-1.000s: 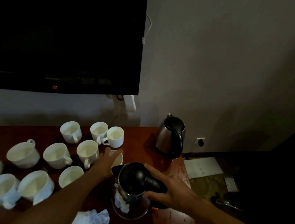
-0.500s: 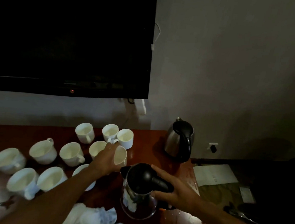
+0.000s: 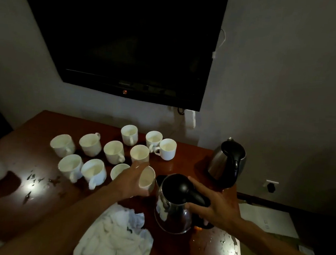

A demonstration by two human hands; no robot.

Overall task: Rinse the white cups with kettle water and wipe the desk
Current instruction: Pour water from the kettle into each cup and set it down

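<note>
White cups [image 3: 92, 145] sit in rows on the brown table [image 3: 24, 206]. The left hand [image 3: 130, 182] grips one tilted cup [image 3: 147, 177] just beside the kettle [image 3: 173, 205]. The right hand [image 3: 215, 207] curls its fingers round the black handle. Rinsing looks under way; next comes lifting the kettle and pouring into that cup.

A hotel-like room: wall-mounted television [image 3: 129, 42] above a wooden desk [image 3: 24, 206] with many cups [image 3: 114, 152] and kettles [image 3: 228, 160].
</note>
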